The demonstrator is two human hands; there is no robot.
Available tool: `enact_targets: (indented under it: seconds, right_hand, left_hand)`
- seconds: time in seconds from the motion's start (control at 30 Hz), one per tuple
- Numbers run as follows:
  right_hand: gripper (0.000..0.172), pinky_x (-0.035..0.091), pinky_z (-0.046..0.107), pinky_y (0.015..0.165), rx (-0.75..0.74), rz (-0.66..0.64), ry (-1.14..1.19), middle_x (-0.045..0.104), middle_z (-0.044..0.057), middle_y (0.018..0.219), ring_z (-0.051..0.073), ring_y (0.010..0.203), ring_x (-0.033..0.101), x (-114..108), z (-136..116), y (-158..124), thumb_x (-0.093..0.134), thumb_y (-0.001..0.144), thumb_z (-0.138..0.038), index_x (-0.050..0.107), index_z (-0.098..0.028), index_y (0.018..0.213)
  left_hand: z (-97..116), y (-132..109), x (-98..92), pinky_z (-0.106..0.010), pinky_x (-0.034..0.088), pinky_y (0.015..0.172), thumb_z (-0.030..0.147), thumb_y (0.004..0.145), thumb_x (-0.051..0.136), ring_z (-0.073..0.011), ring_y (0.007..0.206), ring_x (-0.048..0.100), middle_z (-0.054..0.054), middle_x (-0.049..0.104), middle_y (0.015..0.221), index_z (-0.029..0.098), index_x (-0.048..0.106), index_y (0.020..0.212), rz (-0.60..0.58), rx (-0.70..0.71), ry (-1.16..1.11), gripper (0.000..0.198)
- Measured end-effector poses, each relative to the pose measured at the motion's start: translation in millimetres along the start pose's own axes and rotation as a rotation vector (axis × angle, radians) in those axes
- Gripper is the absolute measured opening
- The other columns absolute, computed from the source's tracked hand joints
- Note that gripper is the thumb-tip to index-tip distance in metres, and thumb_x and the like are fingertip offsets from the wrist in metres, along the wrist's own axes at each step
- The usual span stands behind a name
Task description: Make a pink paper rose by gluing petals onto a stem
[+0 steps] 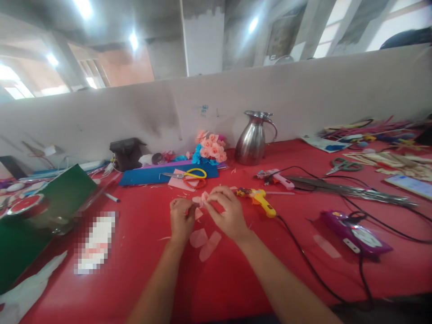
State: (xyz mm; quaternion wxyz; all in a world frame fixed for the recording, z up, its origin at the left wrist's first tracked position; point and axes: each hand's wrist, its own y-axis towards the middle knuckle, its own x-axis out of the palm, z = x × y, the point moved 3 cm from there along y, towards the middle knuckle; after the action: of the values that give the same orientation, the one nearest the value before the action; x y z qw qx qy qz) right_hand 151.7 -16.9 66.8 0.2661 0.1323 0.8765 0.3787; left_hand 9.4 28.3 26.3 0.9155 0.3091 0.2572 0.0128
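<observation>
Over the middle of the red table, a small pink paper flower (204,198) sits at the fingertips of my right hand (229,212), whose thumb and fingers pinch it. Close beside it on the left, my left hand (181,217) is closed, thumb against the fingers. What it grips is hidden. Loose pink paper petals (209,246) lie on the table just below my hands. To the right of my right hand rests a yellow hot glue gun (261,201) with a black cord. Behind my hands, yellow-handled scissors (189,173) lie on a pink paper piece.
A bunch of pink paper flowers (212,147) and a steel jug (251,138) stand at the back. On the right are a pink glue gun (280,179), metal wires (354,190), green-handled scissors (344,165) and a purple power strip (356,235). Green sheet (67,193) is left.
</observation>
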Motion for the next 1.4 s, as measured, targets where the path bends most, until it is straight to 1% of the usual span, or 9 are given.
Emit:
enact_targets:
  seconds: [0.17,0.27,0.37,0.5,0.67,0.87,1.03,1.27,1.4]
  right_hand:
    - [0.009,0.045,0.034,0.076,-0.036,0.032,-0.115,0.054,0.005,0.081,0.018,0.081,0.053,1,0,-6,0.054,0.081,-0.019,0.059,-0.024,0.075]
    - [0.006,0.044,0.033,0.076,0.018,0.061,-0.014,0.055,0.004,0.081,0.018,0.081,0.053,0,1,-5,0.056,0.079,-0.020,0.058,-0.022,0.074]
    - [0.003,0.043,0.029,0.068,0.212,0.062,0.216,0.055,0.002,0.075,0.015,0.072,0.052,1,8,-2,0.054,0.078,-0.022,0.056,-0.020,0.076]
    - [0.012,0.041,0.026,0.064,0.528,-0.096,0.583,0.056,-0.001,0.068,0.013,0.066,0.052,9,18,-1,0.052,0.079,-0.028,0.056,-0.019,0.072]
    - [0.015,0.038,0.024,0.062,0.679,-0.132,0.729,0.057,-0.001,0.063,0.011,0.061,0.049,13,19,0,0.057,0.073,-0.030,0.058,-0.018,0.064]
    - [0.010,0.041,0.027,0.071,0.701,-0.124,0.747,0.061,-0.001,0.068,0.014,0.070,0.056,12,19,0,0.062,0.069,-0.028,0.059,-0.019,0.065]
    - [0.010,0.041,0.027,0.069,0.663,-0.144,0.647,0.060,-0.001,0.068,0.014,0.068,0.055,11,22,0,0.063,0.067,-0.028,0.060,-0.019,0.066]
    - [0.009,0.041,0.027,0.070,0.680,-0.206,0.675,0.062,-0.001,0.069,0.014,0.070,0.056,11,20,0,0.062,0.068,-0.027,0.060,-0.019,0.068]
    - [0.010,0.040,0.026,0.066,0.649,-0.181,0.611,0.059,-0.002,0.065,0.013,0.066,0.054,10,21,1,0.060,0.068,-0.027,0.058,-0.018,0.064]
  left_hand:
    - [2,-1,-3.4,-0.031,0.034,0.076,0.020,0.078,0.054,-0.0160,0.065,0.053,-0.001,0.057,0.059,0.020,0.055,0.056,0.094,0.083,0.064,0.022]
    - [1,-2,-3.2,-0.032,0.035,0.079,0.019,0.079,0.052,-0.0149,0.066,0.054,0.000,0.059,0.062,0.020,0.056,0.059,0.115,0.131,0.086,0.021]
    - [2,-2,-3.6,-0.033,0.035,0.082,0.017,0.081,0.049,-0.0140,0.066,0.055,0.000,0.061,0.065,0.019,0.058,0.062,0.137,0.182,0.116,0.021]
    - [4,-2,-4.7,-0.034,0.035,0.084,0.017,0.082,0.048,-0.0141,0.069,0.056,-0.001,0.063,0.067,0.019,0.060,0.065,0.154,0.225,0.176,0.021]
    - [5,-3,-6.4,-0.035,0.034,0.084,0.017,0.082,0.049,-0.0150,0.073,0.058,-0.002,0.066,0.071,0.020,0.063,0.071,0.175,0.252,0.210,0.018]
    - [6,-2,-7.6,-0.034,0.033,0.080,0.015,0.081,0.051,-0.0161,0.076,0.057,-0.002,0.067,0.072,0.021,0.067,0.077,0.193,0.270,0.227,0.017]
    - [3,-2,-8.0,-0.035,0.033,0.077,0.015,0.079,0.053,-0.0184,0.079,0.056,-0.003,0.069,0.074,0.023,0.068,0.082,0.218,0.274,0.239,0.017]
    - [4,-3,-10.9,-0.035,0.033,0.076,0.014,0.077,0.056,-0.0186,0.078,0.054,-0.002,0.070,0.076,0.023,0.068,0.081,0.284,0.278,0.256,0.016]
    - [-1,-2,-7.1,-0.037,0.036,0.078,0.015,0.079,0.053,-0.0195,0.080,0.055,-0.003,0.070,0.079,0.025,0.069,0.086,0.226,0.209,0.232,0.020]
